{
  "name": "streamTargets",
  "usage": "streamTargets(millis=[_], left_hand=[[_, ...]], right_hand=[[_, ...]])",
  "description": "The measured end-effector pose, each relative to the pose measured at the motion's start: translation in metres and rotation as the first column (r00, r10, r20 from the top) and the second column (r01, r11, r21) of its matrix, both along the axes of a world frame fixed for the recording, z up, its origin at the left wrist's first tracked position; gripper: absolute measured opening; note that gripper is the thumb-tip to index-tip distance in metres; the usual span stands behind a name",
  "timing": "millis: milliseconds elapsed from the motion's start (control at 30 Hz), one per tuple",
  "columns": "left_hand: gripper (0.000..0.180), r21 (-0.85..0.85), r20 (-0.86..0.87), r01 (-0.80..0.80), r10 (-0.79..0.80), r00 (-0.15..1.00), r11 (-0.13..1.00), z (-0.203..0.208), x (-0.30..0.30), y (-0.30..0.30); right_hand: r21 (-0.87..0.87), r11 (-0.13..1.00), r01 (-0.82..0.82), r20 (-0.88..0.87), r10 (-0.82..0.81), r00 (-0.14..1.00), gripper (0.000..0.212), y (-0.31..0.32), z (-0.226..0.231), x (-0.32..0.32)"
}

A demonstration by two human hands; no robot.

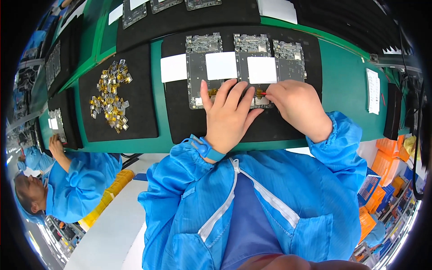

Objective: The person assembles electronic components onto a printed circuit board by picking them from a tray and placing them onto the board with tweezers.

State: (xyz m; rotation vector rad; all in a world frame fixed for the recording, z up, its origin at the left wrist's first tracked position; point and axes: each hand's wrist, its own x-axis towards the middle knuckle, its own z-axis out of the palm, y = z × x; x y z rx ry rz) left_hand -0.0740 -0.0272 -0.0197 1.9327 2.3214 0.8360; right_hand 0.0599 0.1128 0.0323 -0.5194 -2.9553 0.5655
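Note:
Three dark circuit boards lie side by side on a black foam mat (175,112): a left board (194,67), a middle board (242,47) and a right board (288,67). My left hand (227,112) rests palm down over the lower parts of the left and middle boards, fingers spread. My right hand (299,105) is closed in a pinch on a small red-tipped tool (264,94), its tip beside an amber tape piece (259,92) on the middle board. Most of the tool is hidden by my fingers. Another amber piece (212,92) shows between my left fingers.
White cards (220,66) lie on and beside the boards. To the left, a second mat (144,90) bears a pile of small amber-and-silver pieces (112,96). More boards (134,13) lie at the back. A co-worker (85,180) handles a board at far left. Paper slips (373,90) lie right.

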Motion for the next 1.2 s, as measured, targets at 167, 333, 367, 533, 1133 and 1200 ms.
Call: streamTargets(millis=[167, 333, 367, 533, 1133, 1200], left_hand=[[0.042, 0.021, 0.037, 0.035, -0.036, 0.999, 0.999, -0.002, -0.001, 0.001], [0.042, 0.046, 0.026, 0.039, -0.040, 0.999, 0.998, -0.006, -0.001, 0.002], [0.042, 0.055, 0.020, 0.035, -0.037, 0.999, 0.998, -0.007, -0.001, 0.002], [0.045, 0.059, 0.009, 0.013, -0.014, 1.000, 0.998, -0.004, -0.006, -0.002], [0.023, 0.128, -0.027, -0.603, 0.610, 0.792, 0.787, -0.014, -0.192, -0.133], [0.024, 0.103, -0.172, -0.612, 0.620, 0.765, 0.784, -0.017, -0.195, -0.127]], right_hand=[[0.040, 0.999, -0.013, 0.030, 0.012, 0.999, 0.007, 0.001, 0.000, 0.001], [-0.040, 0.994, -0.100, 0.011, 0.101, 0.995, 0.018, 0.008, -0.004, 0.003], [-0.036, 0.994, -0.100, 0.012, 0.100, 0.995, 0.018, 0.010, -0.004, 0.002], [-0.040, 0.981, -0.192, 0.001, 0.192, 0.981, 0.008, 0.008, 0.000, -0.010], [-0.312, 0.934, 0.175, -0.077, -0.208, 0.975, 0.007, -0.007, 0.033, 0.007], [-0.254, 0.965, 0.069, -0.150, -0.110, 0.983, 0.008, -0.011, 0.036, 0.004]])
